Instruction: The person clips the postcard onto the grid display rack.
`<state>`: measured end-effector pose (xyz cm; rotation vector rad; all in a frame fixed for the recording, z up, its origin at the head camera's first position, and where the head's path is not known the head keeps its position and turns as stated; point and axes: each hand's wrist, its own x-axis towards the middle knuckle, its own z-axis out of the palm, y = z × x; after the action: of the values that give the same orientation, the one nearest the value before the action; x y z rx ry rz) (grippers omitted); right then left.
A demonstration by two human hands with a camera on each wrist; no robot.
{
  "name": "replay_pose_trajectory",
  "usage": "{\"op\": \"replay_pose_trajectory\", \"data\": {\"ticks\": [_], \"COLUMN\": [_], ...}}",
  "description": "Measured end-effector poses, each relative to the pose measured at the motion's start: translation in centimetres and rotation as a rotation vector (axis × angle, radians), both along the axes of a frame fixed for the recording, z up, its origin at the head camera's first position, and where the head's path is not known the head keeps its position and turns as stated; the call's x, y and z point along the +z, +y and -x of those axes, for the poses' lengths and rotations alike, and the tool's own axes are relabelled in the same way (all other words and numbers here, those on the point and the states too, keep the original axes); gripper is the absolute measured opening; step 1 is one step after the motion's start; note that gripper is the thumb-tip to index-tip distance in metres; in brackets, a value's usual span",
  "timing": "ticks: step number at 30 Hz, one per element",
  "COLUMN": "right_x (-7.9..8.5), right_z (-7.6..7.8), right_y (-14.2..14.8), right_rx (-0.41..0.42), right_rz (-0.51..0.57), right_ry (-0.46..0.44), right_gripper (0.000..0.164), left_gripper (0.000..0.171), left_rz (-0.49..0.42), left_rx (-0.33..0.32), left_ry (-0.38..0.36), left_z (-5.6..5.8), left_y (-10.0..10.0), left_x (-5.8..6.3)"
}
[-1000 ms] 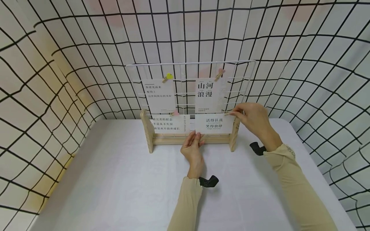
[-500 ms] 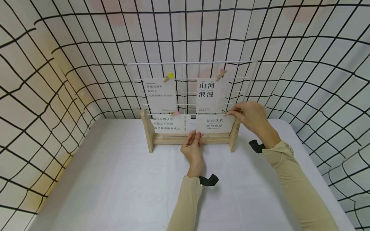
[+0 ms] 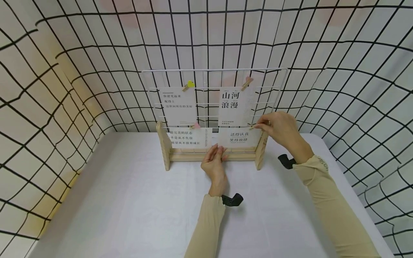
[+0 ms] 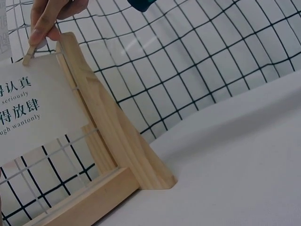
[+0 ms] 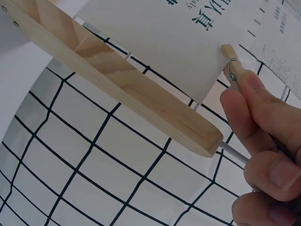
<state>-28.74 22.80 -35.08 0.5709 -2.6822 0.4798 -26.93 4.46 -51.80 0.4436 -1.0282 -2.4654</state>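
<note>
My right hand (image 3: 280,128) pinches a small wooden clothespin (image 5: 232,63) between thumb and index finger. The clothespin's tip sits over the top edge of a white printed card (image 3: 239,140), near its right corner. At the card's lower left corner, the thumb and fingertips of my left hand (image 3: 214,168) hold it against a white wire rack (image 3: 206,70). In the left wrist view the card (image 4: 42,99) lies flat in front of the wires, close to the wooden side post (image 4: 101,106). The left hand is almost wholly out of that view.
Two cards hang above, one (image 3: 179,113) under a yellow-topped clothespin (image 3: 188,85), one (image 3: 230,114) under a pink-topped clothespin (image 3: 247,83). Lower left hangs another card (image 3: 187,139) with a pink clip (image 3: 196,125). The wooden stand (image 3: 193,157) rests on a white-covered table (image 3: 129,200).
Both hands stay in nearly the same place; the right hand has risen very slightly at the clothespin. The view has shifted a little.
</note>
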Motion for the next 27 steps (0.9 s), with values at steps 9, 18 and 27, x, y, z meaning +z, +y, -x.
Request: {"op": "replay_pose_trajectory", "data": {"ticks": [9, 18, 27], "right_x": [0.02, -0.08, 0.05], "right_z": [0.06, 0.18, 0.3], "right_y": [-0.03, -0.19, -0.08], "right_rx": [-0.005, -0.019, -0.03], "right_rz": [-0.009, -0.055, -0.094], "right_ry": [0.004, 0.021, -0.01], "right_gripper": [0.015, 0.02, 0.023], "left_gripper": [0.024, 0.02, 0.021], "left_rz": [0.002, 0.028, 0.13], "left_rx": [0.007, 0.017, 0.059], "left_ry": [0.009, 0.016, 0.026], "left_z": [0.19, 0.39, 0.01], "left_y": [0.11, -0.16, -0.13], "left_x": [-0.07, -0.25, 0.0]}}
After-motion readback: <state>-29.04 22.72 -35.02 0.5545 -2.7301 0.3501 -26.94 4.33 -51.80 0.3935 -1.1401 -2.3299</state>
